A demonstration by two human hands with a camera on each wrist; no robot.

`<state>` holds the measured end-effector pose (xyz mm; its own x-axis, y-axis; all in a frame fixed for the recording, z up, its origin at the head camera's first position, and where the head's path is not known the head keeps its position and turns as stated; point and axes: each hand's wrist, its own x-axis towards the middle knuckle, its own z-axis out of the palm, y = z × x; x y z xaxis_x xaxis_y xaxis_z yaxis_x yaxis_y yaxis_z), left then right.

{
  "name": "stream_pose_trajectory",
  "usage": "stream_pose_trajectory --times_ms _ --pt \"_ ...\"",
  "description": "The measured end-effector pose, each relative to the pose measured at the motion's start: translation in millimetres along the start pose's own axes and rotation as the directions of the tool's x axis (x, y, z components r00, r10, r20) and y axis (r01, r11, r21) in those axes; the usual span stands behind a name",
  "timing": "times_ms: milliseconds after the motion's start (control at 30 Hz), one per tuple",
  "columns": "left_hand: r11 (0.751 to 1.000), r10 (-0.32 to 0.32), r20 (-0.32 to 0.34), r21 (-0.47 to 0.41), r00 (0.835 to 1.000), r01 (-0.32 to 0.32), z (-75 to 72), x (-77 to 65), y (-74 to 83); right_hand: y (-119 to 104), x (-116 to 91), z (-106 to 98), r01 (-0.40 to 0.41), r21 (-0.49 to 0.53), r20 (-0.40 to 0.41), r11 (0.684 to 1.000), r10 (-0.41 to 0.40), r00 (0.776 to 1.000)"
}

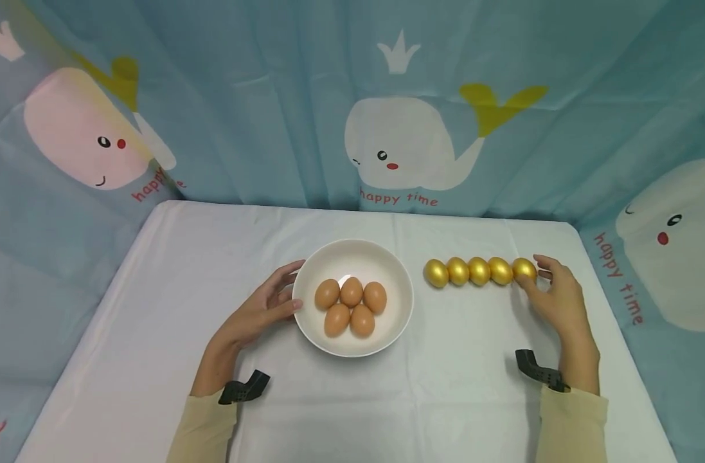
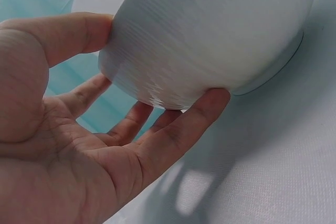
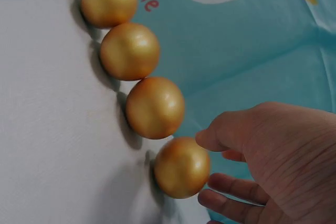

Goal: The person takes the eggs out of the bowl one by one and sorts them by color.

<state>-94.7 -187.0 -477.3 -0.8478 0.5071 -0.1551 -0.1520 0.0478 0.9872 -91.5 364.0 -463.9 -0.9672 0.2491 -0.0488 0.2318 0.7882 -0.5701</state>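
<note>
My left hand (image 1: 259, 308) is at the left side of a white bowl (image 1: 400, 296), its thumb by the rim. In the left wrist view its spread fingertips (image 2: 215, 98) touch the bowl's outer wall. Inside the bowl lie several brown eggs (image 1: 351, 292), grouped together. At the right end of a row of golden eggs is the nearest golden egg (image 1: 524, 269), with my right hand (image 1: 560, 299) about its right side. The right wrist view shows the thumb (image 3: 210, 137) right at that egg's edge and the other fingers close beside it, loosely spread.
Several other golden eggs (image 1: 479, 271) stand in a line to the left of the right hand. A white cloth (image 1: 352, 405) covers the table. Behind and at both sides hangs a blue curtain (image 1: 242, 128) with whale prints. Each wrist carries a black strap mount (image 1: 245, 388).
</note>
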Motion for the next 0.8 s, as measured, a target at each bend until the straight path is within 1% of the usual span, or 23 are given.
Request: stream_pose_trajectory --times_ms 100,200,300,367,467,567,600,667,800 --pt "1.0 -0.005 -0.005 0.001 1.0 0.005 -0.4 -2.8 -0.1 -5 -4 -1 0.0 -0.005 -0.019 1.0 0.0 1.0" --pt "1.0 0.003 -0.001 0.001 1.0 -0.003 -0.1 -2.4 -1.3 -15 -7 -4 0.035 -0.006 -0.068 0.999 -0.036 0.997" --pt "1.0 0.007 -0.003 -0.002 1.0 -0.007 0.1 -1.7 -2.7 -31 -12 -5 0.104 0.0 -0.103 0.995 -0.103 0.989" --pt "1.0 0.002 -0.003 -0.009 1.0 -0.002 0.5 -1.5 -4.5 -44 -16 -3 0.153 0.011 -0.107 0.988 -0.151 0.983" --pt "1.0 -0.005 -0.002 -0.017 1.0 0.005 1.5 -1.4 -6.8 -65 -24 1 0.245 0.035 -0.109 0.969 -0.24 0.965" --pt "1.0 -0.009 -0.002 -0.02 1.0 0.009 2.9 -0.8 -6.5 -86 -29 9 0.329 0.049 -0.1 0.943 -0.323 0.941" --pt "1.0 -0.009 -0.004 -0.02 1.0 0.009 3.4 -0.6 -5.8 -93 -31 13 0.361 0.046 -0.101 0.932 -0.355 0.929" --pt "1.0 -0.009 -0.01 -0.016 1.0 0.009 3.5 -0.8 -3.8 -106 -34 22 0.426 0.04 -0.103 0.904 -0.42 0.902" --pt "1.0 -0.005 -0.013 -0.014 1.0 0.004 2.4 -1.5 -0.1 -132 -41 38 0.546 0.012 -0.095 0.838 -0.543 0.835"
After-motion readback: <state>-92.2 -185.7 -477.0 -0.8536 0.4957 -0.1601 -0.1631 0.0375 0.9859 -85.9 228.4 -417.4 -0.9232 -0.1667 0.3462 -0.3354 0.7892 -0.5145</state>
